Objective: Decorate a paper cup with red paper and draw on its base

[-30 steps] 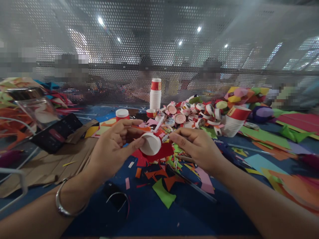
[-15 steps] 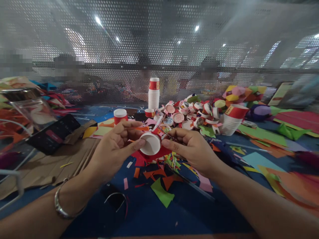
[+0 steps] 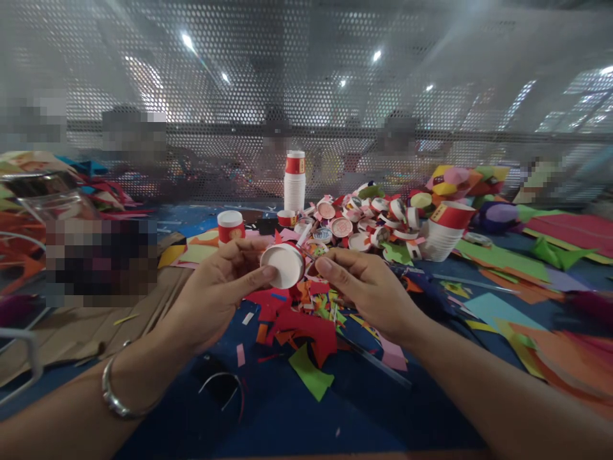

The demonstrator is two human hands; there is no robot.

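My left hand [image 3: 225, 281] pinches the cut-off bottom of a paper cup [image 3: 283, 267] between thumb and fingers. The piece has a white round face tilted towards me and a red rim. Just to its right, my right hand [image 3: 357, 281] is closed around scissors [image 3: 311, 259], of which only a thin dark part shows past the fingertips. Below the hands, a red cut piece of cup wall [image 3: 306, 327] lies on paper scraps. Behind them is a pile of cut cup bottoms [image 3: 342, 227] with coloured strips.
A tall stack of paper cups [image 3: 294, 185] stands at the back, a tilted stack [image 3: 447, 231] on the right, and a single red cup [image 3: 230, 225] at left. Cardboard [image 3: 158, 300] lies left. Coloured paper sheets [image 3: 507, 262] spread right. A perforated screen [image 3: 239, 83] rises behind.
The red wall piece has come off the cup bottom and dropped onto the scraps below. The cup bottom has moved slightly left and up; the scissors show less.
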